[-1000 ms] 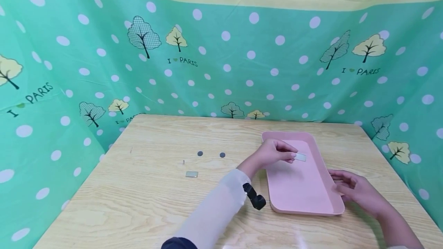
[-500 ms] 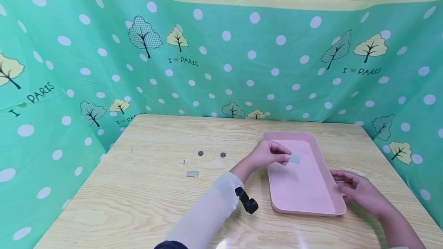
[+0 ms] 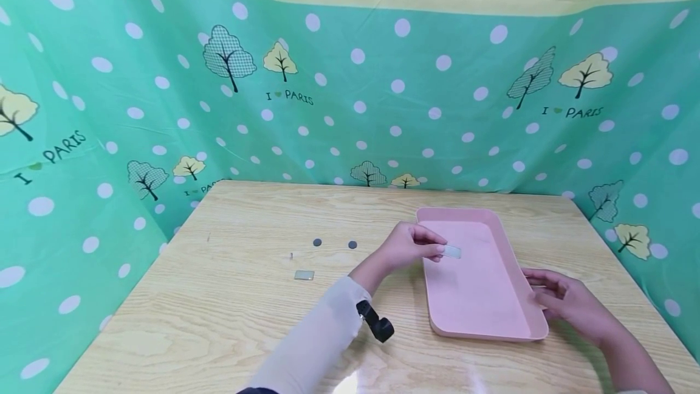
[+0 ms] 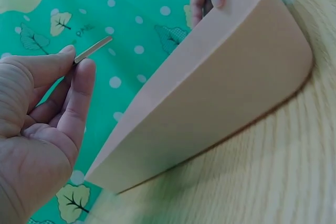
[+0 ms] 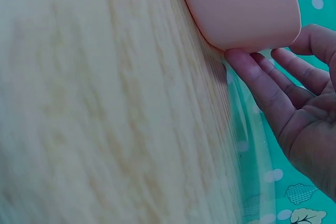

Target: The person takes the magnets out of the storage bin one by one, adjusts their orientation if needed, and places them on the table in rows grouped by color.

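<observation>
My left hand (image 3: 406, 248) pinches a small, thin, pale rectangular plate (image 3: 452, 252) by one end, between thumb and fingertips. The plate is held up over the left side of a pink tray (image 3: 476, 303); the left wrist view shows it edge-on, a narrow strip (image 4: 94, 49) apart from the tray wall. At the tray's right side, my right hand (image 3: 569, 304) grips the wall, thumb at the rim and fingers on the outside. Its fingertips touch the tray's underside edge (image 5: 247, 35) in the right wrist view.
On the wooden table (image 3: 219, 321), left of the tray, lie a similar rectangular plate (image 3: 304, 275), two dark round discs (image 3: 317, 242) and a tiny thin piece (image 3: 291, 256). A green patterned cloth (image 3: 328, 108) hangs behind and at both sides.
My left hand has moved left with the plate, from the tray's middle toward its left wall. The right hand stays at the tray's right side.
</observation>
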Available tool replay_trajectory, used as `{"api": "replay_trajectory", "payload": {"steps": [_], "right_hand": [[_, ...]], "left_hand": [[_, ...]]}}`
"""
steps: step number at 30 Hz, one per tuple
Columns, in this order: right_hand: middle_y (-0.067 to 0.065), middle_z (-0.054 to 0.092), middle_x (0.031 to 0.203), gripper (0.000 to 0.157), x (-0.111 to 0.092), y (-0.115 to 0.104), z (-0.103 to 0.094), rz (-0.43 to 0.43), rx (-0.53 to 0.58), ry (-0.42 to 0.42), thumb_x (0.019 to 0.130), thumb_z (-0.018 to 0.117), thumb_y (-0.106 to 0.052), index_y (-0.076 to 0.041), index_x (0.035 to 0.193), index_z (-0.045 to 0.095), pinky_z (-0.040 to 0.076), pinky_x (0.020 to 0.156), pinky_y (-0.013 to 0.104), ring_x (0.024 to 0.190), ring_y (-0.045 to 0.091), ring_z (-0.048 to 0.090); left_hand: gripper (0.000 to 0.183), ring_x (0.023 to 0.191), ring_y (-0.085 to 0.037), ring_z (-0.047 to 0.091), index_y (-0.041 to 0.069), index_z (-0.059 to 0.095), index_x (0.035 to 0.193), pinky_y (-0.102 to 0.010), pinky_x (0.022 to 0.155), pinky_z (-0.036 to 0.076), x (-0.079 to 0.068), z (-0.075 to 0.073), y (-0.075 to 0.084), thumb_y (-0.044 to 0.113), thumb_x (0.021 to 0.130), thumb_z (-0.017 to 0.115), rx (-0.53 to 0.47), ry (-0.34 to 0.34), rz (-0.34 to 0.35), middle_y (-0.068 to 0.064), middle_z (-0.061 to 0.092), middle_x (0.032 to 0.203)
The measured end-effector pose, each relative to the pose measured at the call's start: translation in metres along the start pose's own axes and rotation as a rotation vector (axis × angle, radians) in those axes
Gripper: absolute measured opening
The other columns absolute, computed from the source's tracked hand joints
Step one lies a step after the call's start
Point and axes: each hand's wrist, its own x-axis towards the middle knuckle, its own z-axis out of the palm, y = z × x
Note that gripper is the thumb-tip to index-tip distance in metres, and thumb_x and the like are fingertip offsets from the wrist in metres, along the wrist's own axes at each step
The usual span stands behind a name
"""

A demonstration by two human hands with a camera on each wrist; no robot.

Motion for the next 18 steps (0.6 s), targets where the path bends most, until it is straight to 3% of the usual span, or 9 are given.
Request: {"api": "replay_trajectory", "payload": {"steps": [8, 10, 15, 18], "right_hand": [[0.026, 0.054, 0.128, 0.057, -0.001, 0.0, -0.001, -0.016, -0.005, 0.006, 0.096, 0.062, -0.011, 0.016, 0.139, 0.037, 0.059, 0.069, 0.039, 0.093, 0.005, 0.063], [0.02, 0.057, 0.126, 0.057, -0.001, 0.001, -0.001, -0.022, -0.003, 0.005, 0.096, 0.062, -0.011, 0.016, 0.139, 0.037, 0.058, 0.068, 0.04, 0.093, 0.005, 0.063], [-0.015, 0.06, 0.114, 0.059, -0.001, 0.001, -0.002, -0.015, 0.019, 0.001, 0.095, 0.063, -0.013, 0.016, 0.139, 0.036, 0.058, 0.069, 0.04, 0.093, 0.006, 0.063], [-0.022, 0.058, 0.111, 0.059, -0.001, 0.001, -0.003, -0.014, 0.026, -0.001, 0.096, 0.063, -0.013, 0.016, 0.139, 0.036, 0.058, 0.07, 0.04, 0.094, 0.006, 0.063]], "left_hand": [[0.014, 0.069, -0.015, 0.069, -0.006, 0.072, 0.099, -0.039, 0.077, 0.058, -0.011, -0.011, -0.005, 0.0, 0.086, 0.071, 0.019, 0.018, -0.006, -0.01, 0.072, 0.084], [0.014, 0.072, -0.022, 0.071, -0.006, 0.072, 0.099, -0.042, 0.078, 0.058, -0.014, -0.014, -0.006, 0.0, 0.086, 0.072, 0.028, 0.02, -0.008, -0.011, 0.072, 0.084], [0.013, 0.087, -0.044, 0.068, -0.005, 0.073, 0.098, -0.044, 0.081, 0.056, -0.022, -0.022, -0.009, 0.001, 0.086, 0.072, 0.031, 0.037, -0.03, -0.011, 0.072, 0.086], [0.013, 0.09, -0.049, 0.066, -0.005, 0.072, 0.098, -0.044, 0.081, 0.057, -0.025, -0.026, -0.009, 0.001, 0.087, 0.072, 0.024, 0.041, -0.033, -0.011, 0.072, 0.087]]}}
